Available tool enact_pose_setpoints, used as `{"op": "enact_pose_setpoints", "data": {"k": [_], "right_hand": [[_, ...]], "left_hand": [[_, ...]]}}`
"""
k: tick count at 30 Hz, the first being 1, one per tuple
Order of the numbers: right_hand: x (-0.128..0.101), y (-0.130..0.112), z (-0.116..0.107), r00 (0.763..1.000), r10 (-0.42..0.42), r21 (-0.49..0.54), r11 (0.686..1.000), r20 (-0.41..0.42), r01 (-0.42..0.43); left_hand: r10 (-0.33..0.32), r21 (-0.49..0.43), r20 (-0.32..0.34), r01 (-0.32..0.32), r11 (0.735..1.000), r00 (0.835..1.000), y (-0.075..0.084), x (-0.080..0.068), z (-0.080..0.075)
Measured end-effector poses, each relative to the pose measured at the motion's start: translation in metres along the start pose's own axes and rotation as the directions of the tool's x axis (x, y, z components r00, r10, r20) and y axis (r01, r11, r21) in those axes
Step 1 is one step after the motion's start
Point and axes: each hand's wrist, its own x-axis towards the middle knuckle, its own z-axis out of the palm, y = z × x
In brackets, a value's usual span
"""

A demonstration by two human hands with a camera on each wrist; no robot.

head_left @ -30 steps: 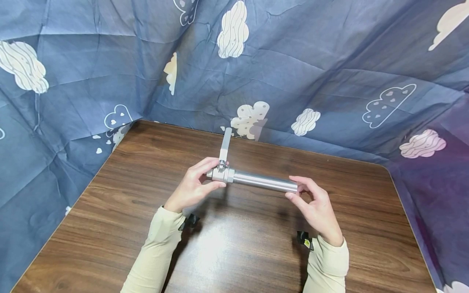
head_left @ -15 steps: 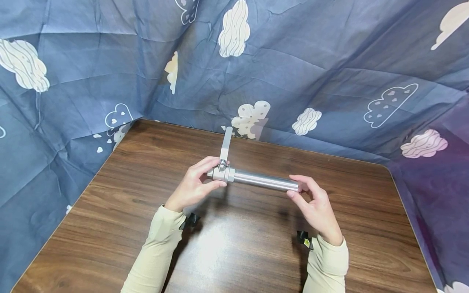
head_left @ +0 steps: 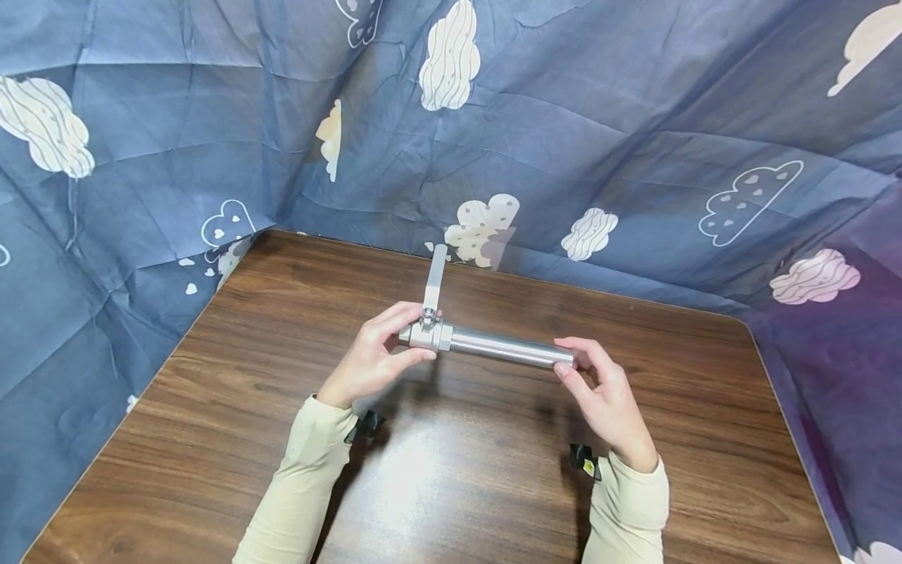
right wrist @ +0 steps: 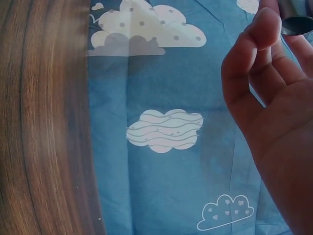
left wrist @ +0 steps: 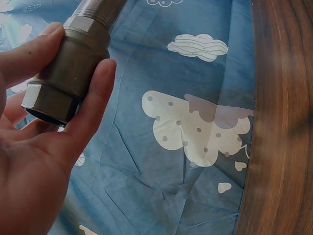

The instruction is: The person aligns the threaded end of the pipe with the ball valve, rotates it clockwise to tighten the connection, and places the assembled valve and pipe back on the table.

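Note:
A metal ball valve (head_left: 423,337) with a long flat lever handle (head_left: 434,276) is joined to a shiny steel pipe (head_left: 510,348). My left hand (head_left: 369,356) grips the valve body between thumb and fingers, and the lever points away toward the back. At the pipe's other end, my right hand (head_left: 606,395) pinches the tip with thumb and fingers. In the left wrist view the valve's hex end (left wrist: 49,104) faces the palm, and threads (left wrist: 95,12) show where the pipe meets it. The right wrist view shows the pipe's open end (right wrist: 297,22) at the fingers.
Pipe and valve are held over a brown wood-grain table (head_left: 479,454). A blue cloth with cloud prints (head_left: 395,141) hangs behind the table and along its sides. Black wrist cameras (head_left: 366,425) sit at both cuffs.
The right thumb and fingers have shifted slightly along and around the pipe's end. The left hand and the valve stay almost in place.

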Motion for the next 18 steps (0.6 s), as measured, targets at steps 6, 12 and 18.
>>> {"op": "enact_pose_setpoints", "data": {"k": [6,12,18], "right_hand": [[-0.0010,0.0002,-0.0002,1.000,-0.005,0.023,1.000,-0.007,0.005],[-0.0017,-0.0007,-0.0022,0.999,-0.028,0.018,0.999,0.016,0.028],[-0.0007,-0.0067,-0.0022,0.999,-0.030,-0.017,0.999,0.021,0.030]], "left_hand": [[-0.006,-0.005,0.002,0.006,1.000,1.000,0.0008,-0.0001,0.0006],[-0.015,0.001,0.002,0.015,1.000,1.000,0.0017,0.0003,0.0003],[-0.023,0.007,0.001,0.023,1.000,1.000,0.0024,0.0003,0.0000]]}}
